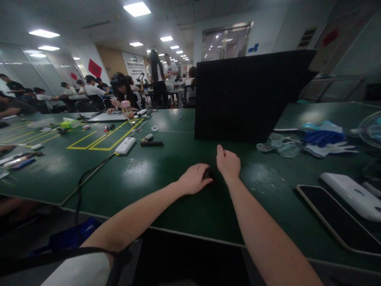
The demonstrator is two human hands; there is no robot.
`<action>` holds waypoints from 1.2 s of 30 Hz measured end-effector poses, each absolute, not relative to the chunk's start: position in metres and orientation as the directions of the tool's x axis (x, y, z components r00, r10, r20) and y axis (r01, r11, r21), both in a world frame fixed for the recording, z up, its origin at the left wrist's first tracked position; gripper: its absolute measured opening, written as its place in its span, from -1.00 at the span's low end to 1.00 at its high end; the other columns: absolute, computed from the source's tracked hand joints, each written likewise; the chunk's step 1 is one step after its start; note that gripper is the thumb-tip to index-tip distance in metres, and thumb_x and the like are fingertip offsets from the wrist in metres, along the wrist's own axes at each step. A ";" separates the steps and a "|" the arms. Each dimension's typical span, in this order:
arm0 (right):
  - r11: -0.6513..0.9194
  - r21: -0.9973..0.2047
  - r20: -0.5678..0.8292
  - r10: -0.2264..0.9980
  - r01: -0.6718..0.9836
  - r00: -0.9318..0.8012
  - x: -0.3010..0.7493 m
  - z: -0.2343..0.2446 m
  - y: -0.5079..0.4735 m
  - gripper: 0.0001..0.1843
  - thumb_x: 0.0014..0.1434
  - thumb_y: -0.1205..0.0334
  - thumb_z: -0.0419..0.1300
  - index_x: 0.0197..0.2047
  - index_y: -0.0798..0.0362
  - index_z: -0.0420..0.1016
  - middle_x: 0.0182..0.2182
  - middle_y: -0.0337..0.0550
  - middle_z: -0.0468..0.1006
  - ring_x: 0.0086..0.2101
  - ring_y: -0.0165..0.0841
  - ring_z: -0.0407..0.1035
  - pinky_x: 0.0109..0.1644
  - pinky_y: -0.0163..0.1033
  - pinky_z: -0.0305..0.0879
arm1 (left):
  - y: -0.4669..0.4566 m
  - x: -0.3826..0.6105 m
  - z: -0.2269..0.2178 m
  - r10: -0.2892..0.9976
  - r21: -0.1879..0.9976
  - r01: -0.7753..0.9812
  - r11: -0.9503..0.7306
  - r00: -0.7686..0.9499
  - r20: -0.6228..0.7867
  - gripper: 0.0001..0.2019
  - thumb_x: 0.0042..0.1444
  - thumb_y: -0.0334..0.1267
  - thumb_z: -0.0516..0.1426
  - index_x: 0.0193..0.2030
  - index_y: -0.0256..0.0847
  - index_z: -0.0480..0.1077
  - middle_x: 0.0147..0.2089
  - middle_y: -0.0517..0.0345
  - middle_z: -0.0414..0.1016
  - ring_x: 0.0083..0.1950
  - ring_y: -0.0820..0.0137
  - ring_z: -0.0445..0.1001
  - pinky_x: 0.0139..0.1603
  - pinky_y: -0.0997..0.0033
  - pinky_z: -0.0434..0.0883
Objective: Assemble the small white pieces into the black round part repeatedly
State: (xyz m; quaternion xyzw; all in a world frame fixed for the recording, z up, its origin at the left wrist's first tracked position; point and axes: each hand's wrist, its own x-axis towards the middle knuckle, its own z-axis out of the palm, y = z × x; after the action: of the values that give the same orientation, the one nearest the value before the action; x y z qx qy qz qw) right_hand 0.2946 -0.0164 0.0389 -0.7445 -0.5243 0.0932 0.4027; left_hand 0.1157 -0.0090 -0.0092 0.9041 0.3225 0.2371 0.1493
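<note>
My left hand [195,179] rests on the dark green table [166,198], its fingers curled over a small black object [207,173] that is mostly hidden. My right hand [228,164] is just to the right of that object, fingers bent under and thumb pointing up; what it holds, if anything, is hidden. Right behind both hands stands a large black panel [247,99].
A phone or tablet [336,218] and a white power bank [354,194] lie at right, with blue gloves [323,137] and clear plastic bags [279,147] behind. Another white power bank [125,145], its cable and yellow tape lines lie at left. Several people sit or stand at the far tables.
</note>
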 end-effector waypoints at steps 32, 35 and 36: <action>0.307 -0.517 0.112 0.950 0.799 -0.292 0.243 0.046 -0.044 -0.86 0.24 0.17 0.23 -0.15 -0.04 0.59 -0.26 -0.17 0.56 -0.35 -0.33 0.41 -0.30 -0.20 0.29 | 0.002 0.017 0.006 0.861 0.546 0.666 -0.509 0.400 0.315 -0.51 0.10 -0.21 0.21 0.21 -0.07 0.37 0.08 0.08 0.56 0.03 0.21 0.54 0.08 0.18 0.48; 0.400 -0.490 0.358 0.903 0.775 -0.239 0.238 0.043 -0.044 -0.85 0.27 0.13 0.23 -0.19 0.00 0.59 -0.19 -0.13 0.54 -0.27 -0.31 0.41 -0.24 -0.19 0.33 | -0.002 0.021 0.006 0.847 0.598 0.611 -0.519 0.464 0.261 -0.51 0.10 -0.16 0.23 0.19 -0.07 0.39 0.01 0.11 0.59 -0.03 0.24 0.57 0.04 0.20 0.50; 0.410 -0.478 0.394 0.891 0.777 -0.227 0.236 0.041 -0.044 -0.84 0.27 0.13 0.23 -0.20 0.01 0.59 -0.20 -0.12 0.54 -0.27 -0.32 0.41 -0.24 -0.19 0.33 | -0.003 0.022 0.006 0.839 0.615 0.591 -0.522 0.485 0.246 -0.51 0.10 -0.15 0.24 0.19 -0.07 0.39 0.00 0.12 0.59 -0.04 0.25 0.57 0.04 0.21 0.50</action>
State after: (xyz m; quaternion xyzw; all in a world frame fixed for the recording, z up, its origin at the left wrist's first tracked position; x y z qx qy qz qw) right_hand 0.2359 -0.0438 0.0408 -0.5356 -0.7782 0.0903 0.3153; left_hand 0.0223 -0.0030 0.0056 0.8302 0.4306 0.2680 0.2314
